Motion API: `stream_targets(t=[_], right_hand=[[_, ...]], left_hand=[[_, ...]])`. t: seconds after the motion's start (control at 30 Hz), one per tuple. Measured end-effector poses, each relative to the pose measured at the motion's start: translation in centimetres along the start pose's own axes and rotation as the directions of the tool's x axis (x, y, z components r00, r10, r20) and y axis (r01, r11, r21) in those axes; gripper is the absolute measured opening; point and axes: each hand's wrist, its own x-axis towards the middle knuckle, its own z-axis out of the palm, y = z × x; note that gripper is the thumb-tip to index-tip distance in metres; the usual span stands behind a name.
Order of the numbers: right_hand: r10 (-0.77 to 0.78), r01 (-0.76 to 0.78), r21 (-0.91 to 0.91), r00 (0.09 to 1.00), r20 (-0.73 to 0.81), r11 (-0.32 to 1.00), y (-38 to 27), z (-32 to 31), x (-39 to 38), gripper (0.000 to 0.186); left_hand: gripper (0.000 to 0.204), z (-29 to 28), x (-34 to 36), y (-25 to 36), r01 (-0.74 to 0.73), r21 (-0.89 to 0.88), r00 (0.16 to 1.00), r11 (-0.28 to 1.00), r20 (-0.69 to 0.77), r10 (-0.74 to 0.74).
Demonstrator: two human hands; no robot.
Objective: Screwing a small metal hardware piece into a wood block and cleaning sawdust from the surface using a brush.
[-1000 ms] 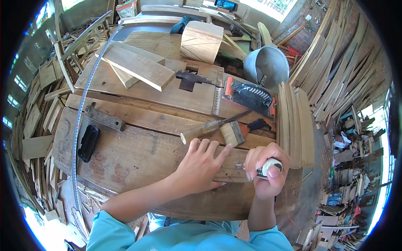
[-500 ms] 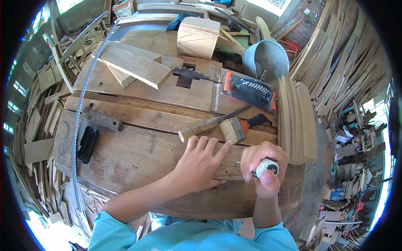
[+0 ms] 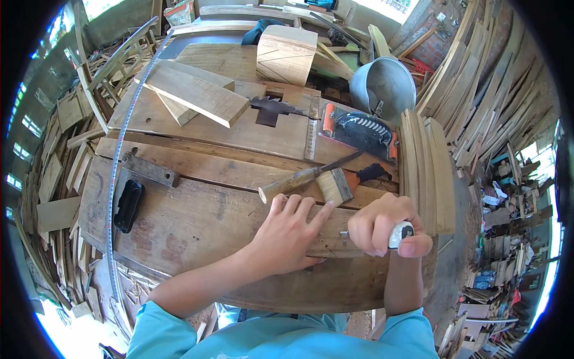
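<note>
My left hand lies across a narrow wooden board near the bench's front, fingers over its top and thumb at its near edge. My right hand is closed round a tool handle with a white-and-black end; its working end is hidden. A small metal screw or bolt sticks out just left of that hand. Beyond my fingers lie a wooden-handled long tool, a paintbrush and a black sander with orange clamps.
The wooden bench holds a tape measure, a black plastic piece, a metal bar, loose planks, a curved block, upright boards and a metal bucket. Timber piles surround it.
My right hand has turned, knuckles now higher and over the handle, and shifted slightly right with it. My left hand stays on the board.
</note>
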Motion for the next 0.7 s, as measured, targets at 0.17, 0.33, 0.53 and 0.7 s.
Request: stream_targets(t=[0.17, 0.33, 0.53, 0.7], right_hand=[[-0.063, 0.062, 0.062, 0.998, 0.012, 0.996, 0.0, 0.4, 0.7, 0.029], [0.168, -0.168, -0.002, 0.986, -0.016, 0.986, -0.8, 0.9, -0.2, 0.032], [0.006, -0.007, -0.004, 0.945, -0.328, 1.0, 0.3, 2.1, -0.9, 0.04], [-0.062, 0.033, -0.081, 0.915, -0.399, 0.996, 0.4, 2.8, -1.5, 0.04]], left_hand=[[0.108, 0.5, 0.1, -0.2, -0.002, -0.046, 1.0, 0.999, -0.006, 0.002], [0.107, 0.5, 0.0, -0.1, -0.009, -0.054, 0.999, 0.998, -0.035, 0.007], [0.106, 0.3, 0.4, 0.2, 0.034, -0.1, 0.999, 0.994, -0.013, -0.036], [0.105, 0.4, 0.4, 0.4, 0.063, -0.102, 0.997, 0.993, -0.028, -0.067]])
